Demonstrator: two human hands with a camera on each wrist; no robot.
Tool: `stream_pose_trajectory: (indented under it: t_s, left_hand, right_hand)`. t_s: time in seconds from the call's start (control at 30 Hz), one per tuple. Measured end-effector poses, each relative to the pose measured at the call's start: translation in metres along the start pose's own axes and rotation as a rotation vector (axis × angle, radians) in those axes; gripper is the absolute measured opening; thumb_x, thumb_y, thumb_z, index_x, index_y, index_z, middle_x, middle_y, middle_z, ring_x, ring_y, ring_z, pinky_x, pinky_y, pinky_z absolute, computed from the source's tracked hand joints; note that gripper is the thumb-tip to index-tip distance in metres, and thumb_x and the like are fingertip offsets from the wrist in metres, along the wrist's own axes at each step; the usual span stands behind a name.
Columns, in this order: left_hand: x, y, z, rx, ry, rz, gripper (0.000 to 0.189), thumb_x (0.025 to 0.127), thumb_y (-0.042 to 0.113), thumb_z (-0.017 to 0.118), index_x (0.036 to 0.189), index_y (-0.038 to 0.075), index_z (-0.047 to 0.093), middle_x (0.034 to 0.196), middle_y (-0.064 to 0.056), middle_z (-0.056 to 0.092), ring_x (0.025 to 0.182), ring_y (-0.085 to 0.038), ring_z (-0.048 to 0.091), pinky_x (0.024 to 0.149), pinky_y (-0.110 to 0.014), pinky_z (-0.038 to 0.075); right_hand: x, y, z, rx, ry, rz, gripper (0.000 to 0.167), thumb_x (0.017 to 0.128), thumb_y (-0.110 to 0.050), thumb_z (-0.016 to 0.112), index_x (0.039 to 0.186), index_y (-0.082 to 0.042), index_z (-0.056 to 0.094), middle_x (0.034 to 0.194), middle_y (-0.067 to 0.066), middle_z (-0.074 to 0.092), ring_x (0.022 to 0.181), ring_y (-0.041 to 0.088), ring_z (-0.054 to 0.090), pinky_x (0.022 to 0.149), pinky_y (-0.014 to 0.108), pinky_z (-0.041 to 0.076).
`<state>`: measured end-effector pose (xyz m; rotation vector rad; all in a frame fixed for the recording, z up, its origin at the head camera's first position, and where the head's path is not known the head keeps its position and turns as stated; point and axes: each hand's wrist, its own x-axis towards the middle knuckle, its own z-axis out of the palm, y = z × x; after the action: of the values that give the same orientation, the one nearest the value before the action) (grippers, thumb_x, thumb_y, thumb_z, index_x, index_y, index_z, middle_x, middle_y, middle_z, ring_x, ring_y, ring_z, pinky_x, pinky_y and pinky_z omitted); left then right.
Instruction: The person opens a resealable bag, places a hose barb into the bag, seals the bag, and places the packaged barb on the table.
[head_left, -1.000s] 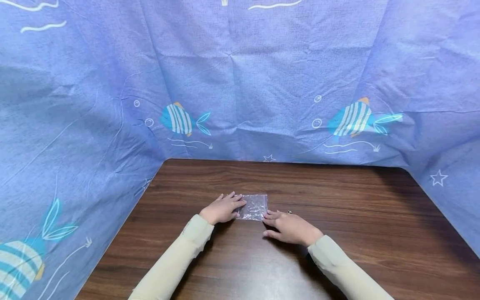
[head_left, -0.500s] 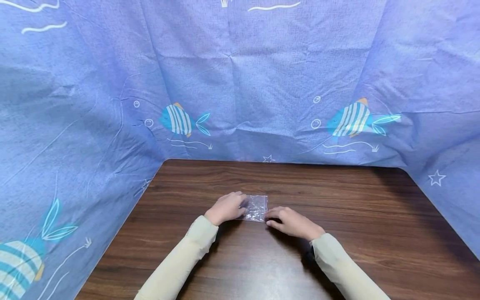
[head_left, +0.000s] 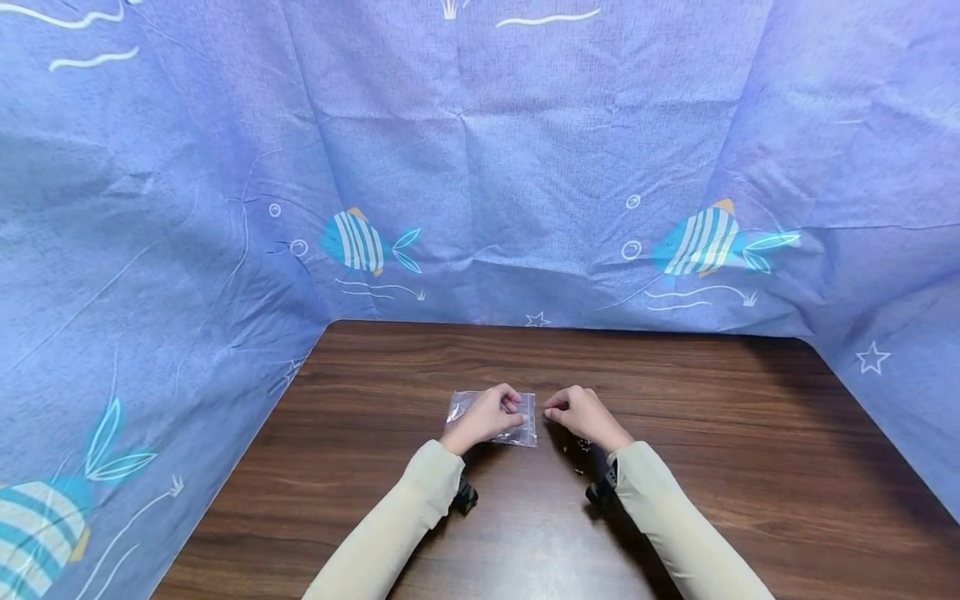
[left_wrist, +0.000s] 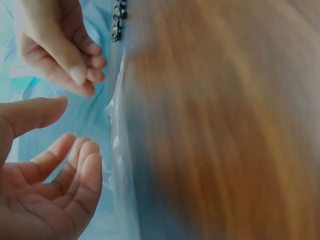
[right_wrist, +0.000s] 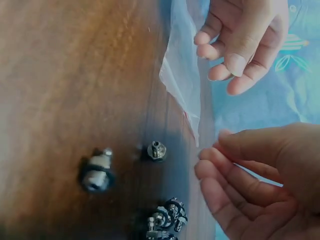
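Note:
A clear zip bag lies flat on the table. My left hand hovers over it, thumb and fingers bent and apart with nothing between them, as the left wrist view also shows. To the right of the bag my right hand is raised, its thumb close against the loosely bent fingers. No object shows between them. Below that hand lie several small metal fittings with dark rings: a cluster, one single fitting and another, nearer fitting.
The dark wood-grain table runs back to a blue fish-print curtain hung behind and beside it. Dark wrist devices sit under both sleeves.
My left hand has moved right across the bag, from its left edge. My right hand has lifted off the bag's right edge and moved slightly up, uncovering the small fittings.

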<state>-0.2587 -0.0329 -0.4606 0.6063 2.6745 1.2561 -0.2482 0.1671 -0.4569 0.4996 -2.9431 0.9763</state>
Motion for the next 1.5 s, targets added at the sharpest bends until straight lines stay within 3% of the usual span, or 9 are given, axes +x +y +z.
stream_pose_trajectory:
  t_s: [0.13,0.33,0.57,0.87,1.23,1.5]
  left_hand:
    - [0.001,0.001,0.003,-0.020,-0.017,-0.063,0.026,0.081,0.014,0.074,0.101,-0.001,0.064,0.087,-0.009,0.066,0.080,-0.015,0.058,0.071,-0.024,0.046]
    - [0.001,-0.007,0.004,-0.066,-0.048,-0.103,0.027,0.080,0.012,0.073,0.099,-0.004,0.063,0.085,-0.011,0.065,0.076,-0.012,0.057,0.067,-0.021,0.046]
    - [0.001,-0.014,0.005,-0.118,-0.053,-0.159,0.029,0.080,0.014,0.074,0.101,-0.004,0.065,0.088,-0.011,0.067,0.078,-0.012,0.059,0.070,-0.022,0.047]
    - [-0.002,-0.017,0.009,-0.200,-0.033,-0.145,0.029,0.079,0.009,0.073,0.102,-0.007,0.064,0.085,-0.010,0.065,0.074,-0.009,0.055,0.067,-0.019,0.046]
    - [-0.003,-0.019,0.009,-0.252,-0.032,-0.145,0.028,0.078,0.007,0.074,0.101,-0.007,0.064,0.082,-0.005,0.061,0.071,-0.007,0.053,0.066,-0.018,0.045]
    - [-0.003,-0.021,0.010,-0.277,-0.034,-0.161,0.028,0.078,0.006,0.074,0.101,-0.006,0.064,0.082,-0.005,0.061,0.070,-0.007,0.054,0.065,-0.017,0.045]
  right_hand:
    - [0.007,0.000,0.002,-0.004,-0.040,0.063,0.009,0.085,-0.010,0.069,0.089,-0.005,0.075,0.084,0.005,0.074,0.076,0.014,0.063,0.071,0.033,0.050]
    - [0.016,-0.001,0.008,-0.005,-0.053,0.084,0.004,0.080,-0.009,0.073,0.078,-0.007,0.075,0.075,0.002,0.072,0.067,0.011,0.056,0.065,0.028,0.046]
    - [0.020,-0.004,0.012,0.042,-0.071,0.143,0.009,0.078,-0.013,0.074,0.070,-0.009,0.071,0.065,-0.006,0.063,0.059,0.010,0.048,0.057,0.024,0.039]
    - [0.020,-0.004,0.018,0.059,-0.054,0.142,0.016,0.081,-0.018,0.075,0.069,-0.008,0.071,0.065,-0.005,0.063,0.058,0.009,0.048,0.056,0.023,0.039]
    - [0.025,-0.006,0.026,0.062,0.002,0.212,0.019,0.080,-0.017,0.077,0.066,-0.007,0.070,0.064,-0.004,0.061,0.059,0.011,0.047,0.058,0.024,0.039]
    - [0.027,-0.007,0.028,0.076,-0.009,0.239,0.019,0.080,-0.019,0.077,0.066,-0.006,0.072,0.060,-0.005,0.059,0.057,0.012,0.047,0.055,0.024,0.038]
